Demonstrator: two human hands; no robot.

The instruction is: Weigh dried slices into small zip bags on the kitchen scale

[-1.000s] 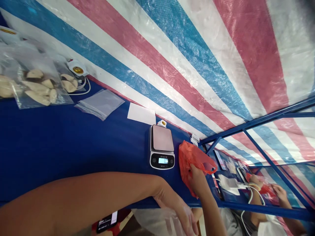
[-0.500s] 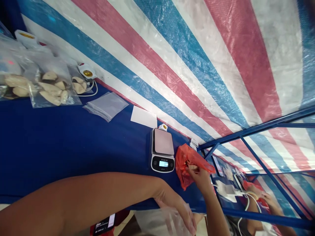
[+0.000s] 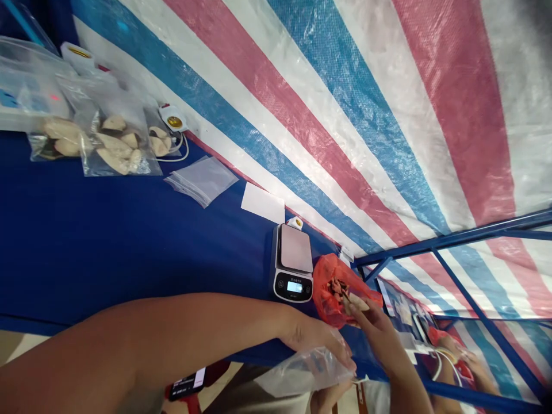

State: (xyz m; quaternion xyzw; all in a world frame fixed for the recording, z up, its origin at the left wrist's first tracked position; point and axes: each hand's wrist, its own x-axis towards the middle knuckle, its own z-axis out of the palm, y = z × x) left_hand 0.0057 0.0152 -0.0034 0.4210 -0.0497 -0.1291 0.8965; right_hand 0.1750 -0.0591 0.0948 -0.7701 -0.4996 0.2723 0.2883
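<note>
The left hand (image 3: 321,339) reaches in over the near edge of the table (image 3: 107,241), fingers closed on the mouth of a clear bag (image 3: 302,372). The bag hangs just off that edge, below the hand, limp and crumpled.

The right hand (image 3: 379,336) is at the open mouth of a red bag (image 3: 332,287), which sits on the table near its right end. The fingertips seem to pinch a pale piece (image 3: 359,300) at the bag's rim, though the view is too small there to be sure of the grip. More dark and pale bits show inside the red bag. The two hands are near each other but apart.

A scale (image 3: 294,264) stands just left of the red bag, almost touching it, with its display lit and its plate bare. Beyond it, toward the far edge, lies a white paper (image 3: 262,202). Further left is a flat bag stack (image 3: 202,179).

Filled bags (image 3: 114,146) of pale wedges lie toward the far left corner. A white socket (image 3: 172,121) with its cord sits beside them at the far edge.

A striped tarp (image 3: 345,115) rises behind the table. A blue frame (image 3: 452,238) stands at the right end. A phone (image 3: 187,384) shows below the near edge.
</note>
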